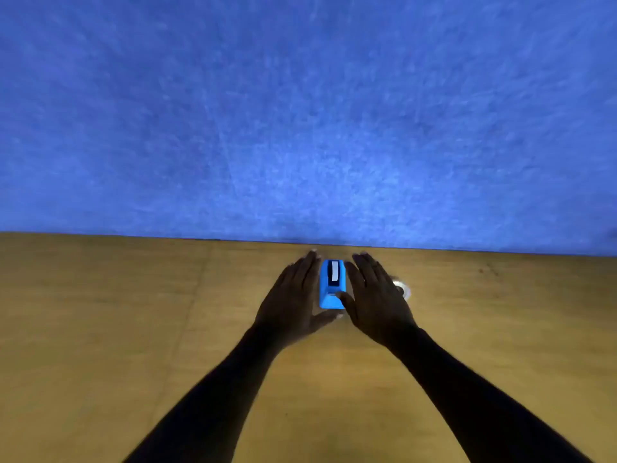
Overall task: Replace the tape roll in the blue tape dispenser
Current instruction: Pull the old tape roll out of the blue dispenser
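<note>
The blue tape dispenser stands on the wooden table close to the blue wall, its long axis pointing away from me. A white tape roll shows in its top slot. My left hand lies flat just left of the dispenser, fingers straight, thumb reaching under its near end. My right hand is flat on the right side, its thumb resting against the dispenser's near right edge. Neither hand is closed around it. A second tape roll, pale, lies on the table behind my right hand, mostly hidden.
A blue felt wall rises straight from the table's far edge, right behind the dispenser. A faint seam runs diagonally across the table on the left.
</note>
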Motion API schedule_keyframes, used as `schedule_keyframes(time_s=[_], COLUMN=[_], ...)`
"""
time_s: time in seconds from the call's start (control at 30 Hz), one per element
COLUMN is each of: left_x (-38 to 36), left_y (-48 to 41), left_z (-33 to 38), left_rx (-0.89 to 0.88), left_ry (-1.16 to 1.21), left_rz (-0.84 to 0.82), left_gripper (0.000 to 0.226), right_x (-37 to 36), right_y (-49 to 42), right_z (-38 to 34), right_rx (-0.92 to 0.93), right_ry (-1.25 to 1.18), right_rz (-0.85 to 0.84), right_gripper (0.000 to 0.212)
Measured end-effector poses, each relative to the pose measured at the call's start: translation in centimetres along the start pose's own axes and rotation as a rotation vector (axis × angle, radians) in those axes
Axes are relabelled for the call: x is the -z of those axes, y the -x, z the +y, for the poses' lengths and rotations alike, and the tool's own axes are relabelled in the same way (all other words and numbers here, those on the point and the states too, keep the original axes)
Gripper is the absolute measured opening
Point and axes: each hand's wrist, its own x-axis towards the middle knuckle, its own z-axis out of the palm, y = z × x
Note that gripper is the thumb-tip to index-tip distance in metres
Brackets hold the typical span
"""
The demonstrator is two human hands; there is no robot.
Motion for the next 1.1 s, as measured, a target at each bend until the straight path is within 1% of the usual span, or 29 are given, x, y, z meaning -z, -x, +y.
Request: schedule_keyframes(time_s=[0.07, 0.2, 0.33, 0.47, 0.6, 0.73, 0.9, 1.1], left_x=[-1.6, -3.9, -5.5, -6.9, -7.5, -7.1, -6.9, -7.1], left_y=[-0.6, -1.7, -2.4, -3.0, -3.0, -3.3, -3.4, -3.5], left_z=[-0.4, -1.1, -2.0, -2.2, -2.3, -2.3, -2.1, -2.1], left_rx=[0.007, 0.064, 0.106, 0.081, 0.086, 0.107, 0.126, 0.13], left_ry=[0.042, 0.097, 0.196, 0.278, 0.269, 0.263, 0.27, 0.239], left_rz=[-0.042, -0.092, -0.079, -0.05, -0.003, 0.008, 0.011, 0.016], left_gripper=[0.11, 0.123, 0.132, 0.129, 0.119, 0.114, 0.113, 0.114], right_x=[-1.2, -2.6, -3.7, -4.8, -5.0, -4.6, -4.5, -4.7], right_y=[-0.8, -2.2, -3.3, -4.0, -4.6, -5.3, -6.0, -6.4], right_z=[0.5, 1.3, 2.1, 2.4, 2.8, 3.1, 3.0, 2.9], right_rx=[-0.016, -0.053, -0.052, -0.035, -0.033, -0.066, -0.077, -0.074], right_ry=[-0.03, -0.148, -0.166, -0.195, -0.241, -0.266, -0.247, -0.245], right_rz=[0.018, -0.001, -0.032, -0.092, -0.096, -0.131, -0.132, -0.088], right_gripper=[0.057, 0.055, 0.061, 0.062, 0.058, 0.059, 0.055, 0.051])
